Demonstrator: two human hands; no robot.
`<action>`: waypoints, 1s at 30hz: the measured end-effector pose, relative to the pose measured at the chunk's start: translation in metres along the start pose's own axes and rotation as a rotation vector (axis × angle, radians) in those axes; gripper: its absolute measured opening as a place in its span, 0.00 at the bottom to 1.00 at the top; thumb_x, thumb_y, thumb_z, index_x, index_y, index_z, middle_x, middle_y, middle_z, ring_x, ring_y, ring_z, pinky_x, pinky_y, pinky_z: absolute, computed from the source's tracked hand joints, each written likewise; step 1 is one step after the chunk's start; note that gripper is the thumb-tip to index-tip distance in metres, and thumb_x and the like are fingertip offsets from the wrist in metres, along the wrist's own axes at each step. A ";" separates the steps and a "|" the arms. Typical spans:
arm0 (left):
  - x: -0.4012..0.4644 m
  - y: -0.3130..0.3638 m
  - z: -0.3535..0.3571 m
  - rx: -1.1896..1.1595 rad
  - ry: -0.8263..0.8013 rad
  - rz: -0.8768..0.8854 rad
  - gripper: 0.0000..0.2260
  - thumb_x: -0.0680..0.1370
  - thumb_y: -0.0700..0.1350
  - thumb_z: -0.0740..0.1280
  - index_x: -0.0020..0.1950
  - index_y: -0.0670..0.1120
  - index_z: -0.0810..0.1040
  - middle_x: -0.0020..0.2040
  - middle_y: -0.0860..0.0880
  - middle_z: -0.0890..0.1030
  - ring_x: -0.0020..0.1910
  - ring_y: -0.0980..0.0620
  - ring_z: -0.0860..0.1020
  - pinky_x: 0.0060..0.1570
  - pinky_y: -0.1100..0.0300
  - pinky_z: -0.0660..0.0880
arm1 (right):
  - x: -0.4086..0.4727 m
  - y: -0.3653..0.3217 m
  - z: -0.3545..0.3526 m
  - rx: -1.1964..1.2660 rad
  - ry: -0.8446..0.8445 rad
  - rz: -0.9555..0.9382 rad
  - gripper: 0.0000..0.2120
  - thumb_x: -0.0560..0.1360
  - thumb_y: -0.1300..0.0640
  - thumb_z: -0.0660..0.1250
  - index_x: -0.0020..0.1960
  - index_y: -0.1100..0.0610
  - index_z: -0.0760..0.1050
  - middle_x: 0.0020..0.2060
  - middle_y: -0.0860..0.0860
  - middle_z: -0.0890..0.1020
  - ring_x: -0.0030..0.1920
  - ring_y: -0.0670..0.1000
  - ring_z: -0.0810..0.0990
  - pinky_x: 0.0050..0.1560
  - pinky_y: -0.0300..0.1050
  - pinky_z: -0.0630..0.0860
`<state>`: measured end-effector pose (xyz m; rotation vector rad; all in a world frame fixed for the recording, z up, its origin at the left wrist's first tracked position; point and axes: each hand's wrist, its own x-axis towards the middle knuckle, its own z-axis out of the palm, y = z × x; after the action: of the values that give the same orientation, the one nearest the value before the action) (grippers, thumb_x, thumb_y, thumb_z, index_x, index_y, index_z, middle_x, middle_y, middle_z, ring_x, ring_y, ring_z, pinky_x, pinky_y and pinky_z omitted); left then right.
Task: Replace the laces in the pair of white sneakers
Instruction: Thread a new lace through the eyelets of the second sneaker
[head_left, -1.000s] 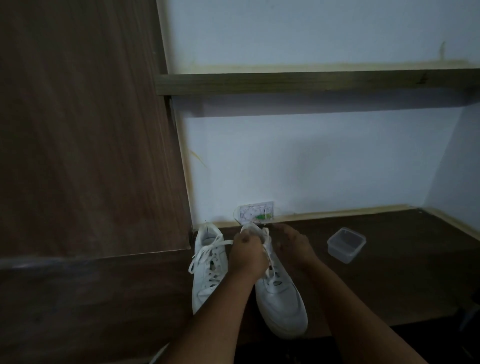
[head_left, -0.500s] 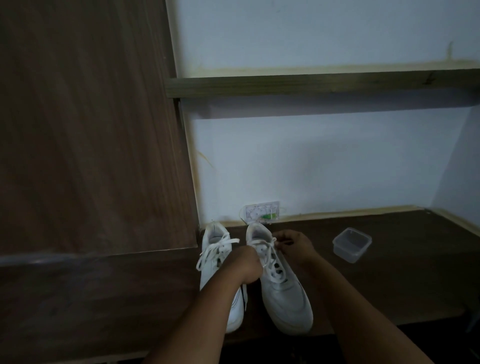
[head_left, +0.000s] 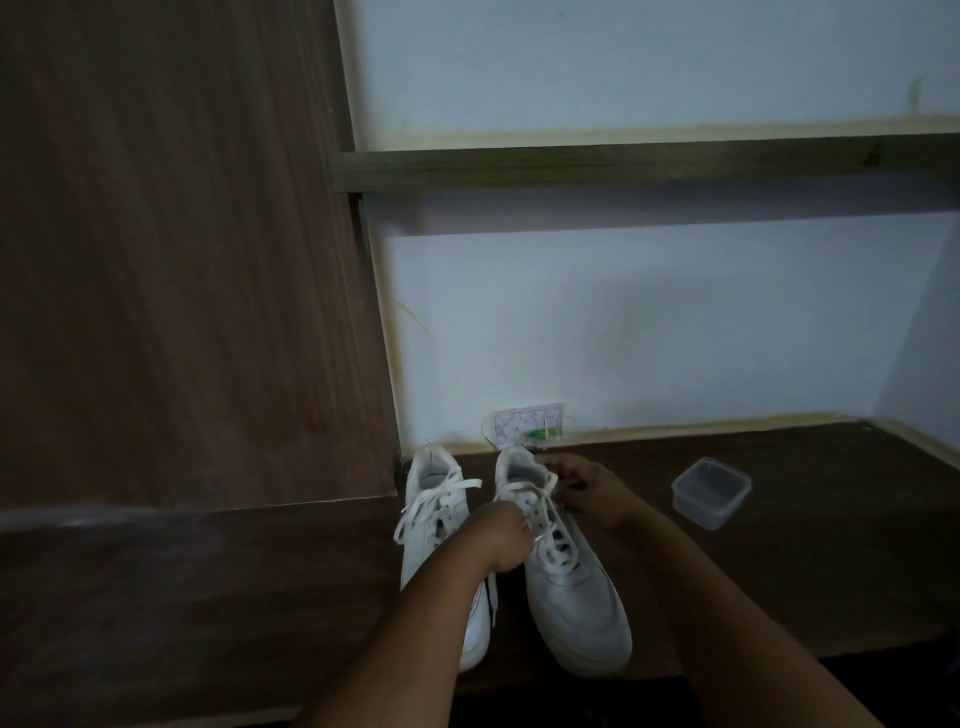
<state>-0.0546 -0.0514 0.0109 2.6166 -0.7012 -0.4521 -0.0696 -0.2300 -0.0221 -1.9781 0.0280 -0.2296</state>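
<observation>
Two white lace-up sneakers stood side by side on the dark wooden tabletop (head_left: 779, 561), heels toward the wall. The left hand (head_left: 498, 538) was curled around the flat white lace (head_left: 545, 525) of the right sneaker (head_left: 566, 566), while the right hand (head_left: 587, 488) pinched the lace near its collar. The left sneaker (head_left: 436, 499) lay just beside it; a clear plastic container (head_left: 710, 491) sat farther right.

L hand (head_left: 501, 538) fingers curled, pinching lace over right sneaker (head_left: 563, 577); R hand (head_left: 589, 488) curled at its collar; both forearms extended fwd.
</observation>
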 end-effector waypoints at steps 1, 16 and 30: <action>0.000 -0.001 0.000 -0.005 -0.003 0.000 0.14 0.81 0.44 0.61 0.62 0.39 0.78 0.61 0.41 0.80 0.60 0.43 0.78 0.59 0.54 0.74 | -0.001 -0.001 -0.002 -0.046 -0.032 -0.012 0.22 0.71 0.76 0.63 0.55 0.53 0.79 0.51 0.52 0.83 0.53 0.50 0.81 0.55 0.46 0.77; 0.013 -0.010 0.001 -0.057 -0.092 -0.021 0.13 0.78 0.40 0.64 0.60 0.37 0.78 0.50 0.44 0.79 0.50 0.46 0.78 0.59 0.51 0.76 | 0.001 -0.006 0.001 0.031 0.427 0.080 0.09 0.79 0.66 0.60 0.42 0.59 0.73 0.36 0.58 0.78 0.33 0.50 0.78 0.28 0.32 0.75; 0.010 -0.008 0.001 0.017 -0.128 -0.032 0.12 0.78 0.41 0.65 0.58 0.37 0.79 0.58 0.39 0.81 0.58 0.41 0.79 0.52 0.55 0.74 | -0.001 -0.010 -0.009 -0.150 0.494 0.024 0.14 0.69 0.65 0.72 0.42 0.49 0.73 0.42 0.50 0.84 0.42 0.44 0.82 0.43 0.31 0.76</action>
<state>-0.0434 -0.0509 0.0040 2.6363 -0.7074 -0.6307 -0.0731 -0.2335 -0.0096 -2.0225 0.3971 -0.7121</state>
